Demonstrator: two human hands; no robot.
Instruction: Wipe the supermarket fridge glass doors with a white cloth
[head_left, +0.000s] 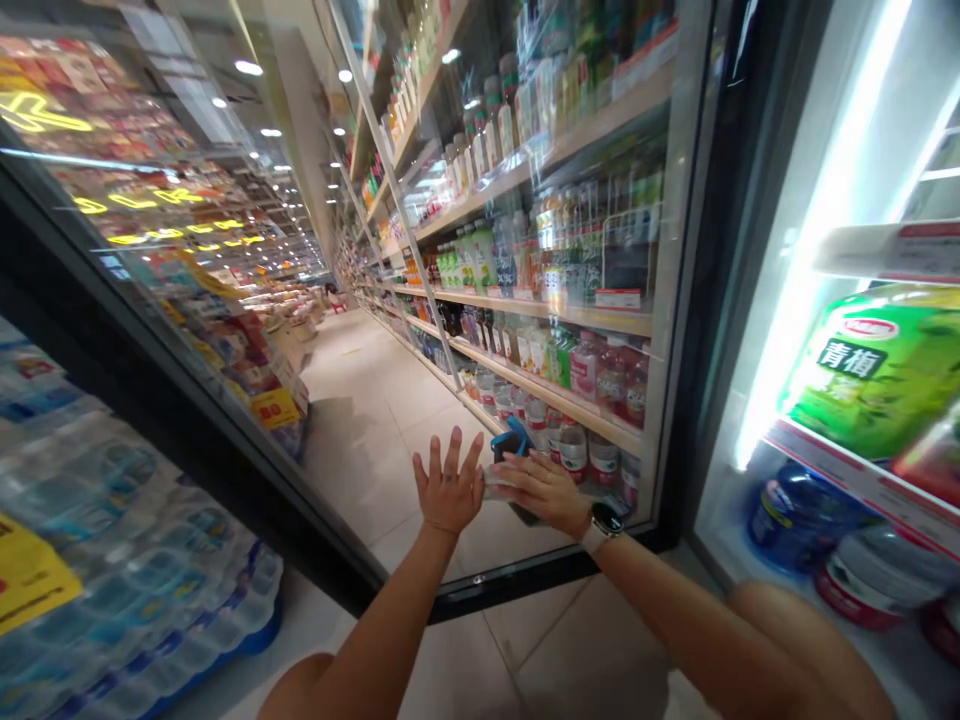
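Note:
A framed glass door [517, 581] stands in front of me. My left hand [448, 490] is raised at its lower part, palm forward and fingers spread, holding nothing. Whether its palm touches the glass I cannot tell. Just to the right, my right hand [546, 487] has its fingers laid together over a black object with a blue loop [513, 436]. That object is mostly hidden, so its kind is unclear. A pale edge shows by these fingertips, close to the left hand. A watch [606, 519] is on my right wrist.
Through the glass, shelves [555, 310] of bottled drinks line an aisle floor [352, 370]. Packs of bottled water [150, 540] are stacked at left. At right, a lit cooler holds a green bottle [862, 375] above a blue bottle [795, 515].

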